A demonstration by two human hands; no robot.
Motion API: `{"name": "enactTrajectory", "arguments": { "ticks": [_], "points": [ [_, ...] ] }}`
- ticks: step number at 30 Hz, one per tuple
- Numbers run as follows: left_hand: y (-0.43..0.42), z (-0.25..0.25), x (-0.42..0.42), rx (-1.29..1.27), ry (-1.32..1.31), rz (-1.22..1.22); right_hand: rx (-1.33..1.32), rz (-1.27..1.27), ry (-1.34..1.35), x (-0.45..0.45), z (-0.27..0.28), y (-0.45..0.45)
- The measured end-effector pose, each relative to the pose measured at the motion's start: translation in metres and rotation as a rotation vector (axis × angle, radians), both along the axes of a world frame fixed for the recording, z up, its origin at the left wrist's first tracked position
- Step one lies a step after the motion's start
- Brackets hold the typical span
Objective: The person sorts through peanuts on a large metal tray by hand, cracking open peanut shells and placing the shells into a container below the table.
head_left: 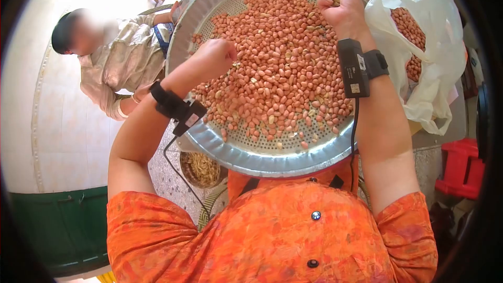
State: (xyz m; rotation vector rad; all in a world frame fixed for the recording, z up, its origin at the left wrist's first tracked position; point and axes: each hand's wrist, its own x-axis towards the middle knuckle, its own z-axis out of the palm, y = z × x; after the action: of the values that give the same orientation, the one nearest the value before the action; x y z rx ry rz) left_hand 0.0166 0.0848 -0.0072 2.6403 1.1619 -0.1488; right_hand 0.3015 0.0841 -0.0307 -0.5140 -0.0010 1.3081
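A large round metal tray [277,166] with a perforated base sits in front of me, spread with shelled, red-skinned peanuts [280,68]. Above its left side is my left hand [216,55], closed with the fingers curled under; whatever it holds, if anything, is hidden. My right hand [343,10] is over the tray's upper right rim, fingers curled in around a small pale-yellow piece [336,0]. I cannot make out exactly what that piece is. A few pale bits and lighter kernels lie among the red peanuts.
A white plastic bag [437,36] of peanuts stands right of the tray. A basket [201,169] of pale scraps is on the floor at lower left. Another person [123,52] sits at the left. A red plastic object [461,169] is at the right. Cables hang from both wrist devices.
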Motion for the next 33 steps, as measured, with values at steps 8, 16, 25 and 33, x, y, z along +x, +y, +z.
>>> {"name": "enactTrajectory", "arguments": {
  "ticks": [8,16,25,33],
  "points": [
    [-0.013,-0.03,-0.006,0.058,-0.191,-0.019,-0.033,0.065,-0.16,-0.035,-0.002,-0.001],
    [0.001,-0.023,-0.011,0.076,-0.143,0.02,-0.014,0.315,-0.273,-0.068,-0.003,-0.012],
    [-0.008,0.046,0.027,-0.197,-0.499,0.18,-0.047,0.809,-0.32,-0.108,-0.006,-0.032],
    [0.022,-0.015,-0.023,0.237,-0.203,0.198,0.025,0.816,-0.303,-0.107,-0.011,-0.026]
  ]
}}
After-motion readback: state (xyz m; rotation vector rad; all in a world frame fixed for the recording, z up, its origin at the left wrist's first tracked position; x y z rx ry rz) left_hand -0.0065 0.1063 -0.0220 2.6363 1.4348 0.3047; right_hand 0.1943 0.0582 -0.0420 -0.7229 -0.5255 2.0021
